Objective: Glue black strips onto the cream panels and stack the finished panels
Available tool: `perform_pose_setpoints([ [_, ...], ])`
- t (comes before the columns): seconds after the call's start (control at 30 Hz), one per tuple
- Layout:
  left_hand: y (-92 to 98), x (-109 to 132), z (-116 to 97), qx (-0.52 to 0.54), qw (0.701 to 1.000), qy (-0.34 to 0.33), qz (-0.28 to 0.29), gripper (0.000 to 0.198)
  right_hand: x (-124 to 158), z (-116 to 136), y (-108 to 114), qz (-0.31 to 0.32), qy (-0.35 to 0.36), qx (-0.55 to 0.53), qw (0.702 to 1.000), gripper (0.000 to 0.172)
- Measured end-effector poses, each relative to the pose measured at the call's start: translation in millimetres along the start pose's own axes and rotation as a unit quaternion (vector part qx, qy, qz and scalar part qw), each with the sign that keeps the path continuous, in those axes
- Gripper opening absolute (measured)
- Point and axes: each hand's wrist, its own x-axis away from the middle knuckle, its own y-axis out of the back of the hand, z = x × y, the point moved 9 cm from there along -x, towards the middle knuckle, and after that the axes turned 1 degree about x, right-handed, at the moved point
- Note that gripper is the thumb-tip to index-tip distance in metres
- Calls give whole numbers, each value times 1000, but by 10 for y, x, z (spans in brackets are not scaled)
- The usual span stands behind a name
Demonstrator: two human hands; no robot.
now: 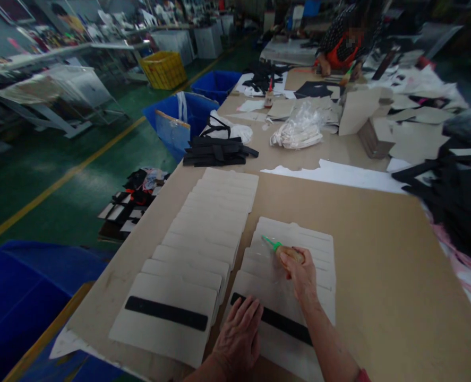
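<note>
At six o'clock, my left hand (241,329) lies flat, fingers close together, across one end of a black strip (287,323) on a pale board (275,298). Toward five, my right hand (301,268) is clamped round a squeeze bottle (293,252), its green nozzle (275,245) aimed toward ten over overlapping boards (315,239). The bottle looks light and soft-walled, best gripped mid-body; the boards seem stiff, best taken by their edges. Farther, at eleven, black straps (219,151) lie on the tabletop (378,254).
</note>
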Motion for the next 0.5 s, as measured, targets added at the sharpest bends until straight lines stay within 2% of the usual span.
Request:
perform_pose_setpoints([
  [0.33,2,9,8,5,1000,4,-9,69,-27,17,-101,-9,-6,37,999,54],
  [0.5,59,-8,0,5,1000,-2,-28,69,-22,9,-223,8,-24,-12,1000,53],
])
